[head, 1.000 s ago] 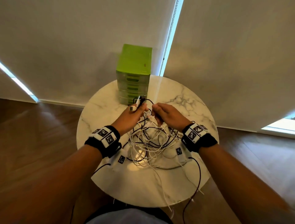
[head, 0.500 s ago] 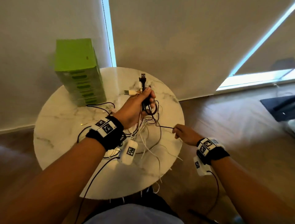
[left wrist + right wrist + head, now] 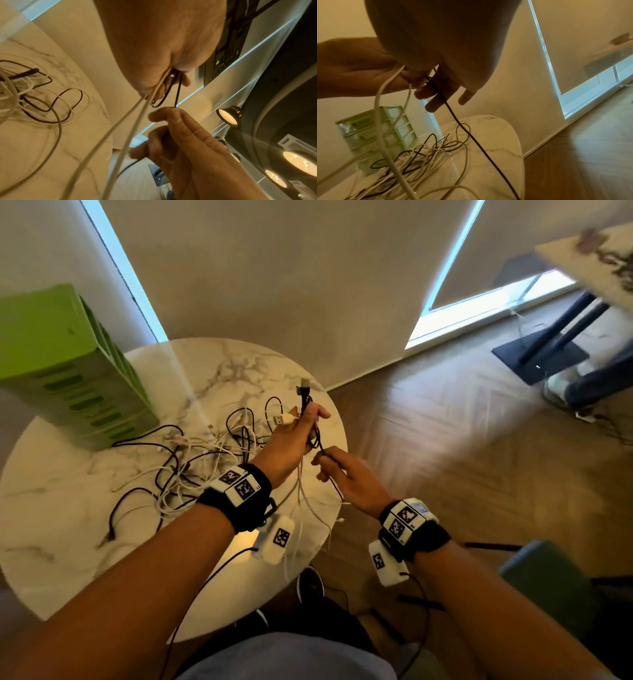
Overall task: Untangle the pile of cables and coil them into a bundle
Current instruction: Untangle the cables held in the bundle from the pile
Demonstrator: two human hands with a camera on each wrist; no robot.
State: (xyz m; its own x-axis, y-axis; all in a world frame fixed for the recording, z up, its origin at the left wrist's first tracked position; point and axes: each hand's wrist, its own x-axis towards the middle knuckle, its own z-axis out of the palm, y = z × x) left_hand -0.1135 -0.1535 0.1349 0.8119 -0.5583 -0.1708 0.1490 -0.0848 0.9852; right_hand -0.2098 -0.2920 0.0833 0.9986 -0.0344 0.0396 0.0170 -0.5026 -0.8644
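Observation:
A tangle of white and black cables (image 3: pixel 191 463) lies spread on the round marble table (image 3: pixel 68 542). My left hand (image 3: pixel 301 429) is raised over the table's right side and grips several cable ends, a black USB plug (image 3: pixel 304 392) sticking up and a white plug (image 3: pixel 282 419) pointing left. White strands (image 3: pixel 130 121) hang down from its fist. Just below it, my right hand (image 3: pixel 329 463) pinches the black cable (image 3: pixel 471 135) between thumb and fingers. That cable runs from the left fist down past the table edge.
A green drawer box (image 3: pixel 65 371) stands at the table's far left. Wall and window blinds rise close behind the table. Wooden floor lies to the right, with a dark table base (image 3: pixel 541 357) at the far right. A green seat (image 3: pixel 548 583) is near my right forearm.
My right hand has come back up along the black cable to just under the left hand. The left hand keeps hold of the plug ends; the view has swung right.

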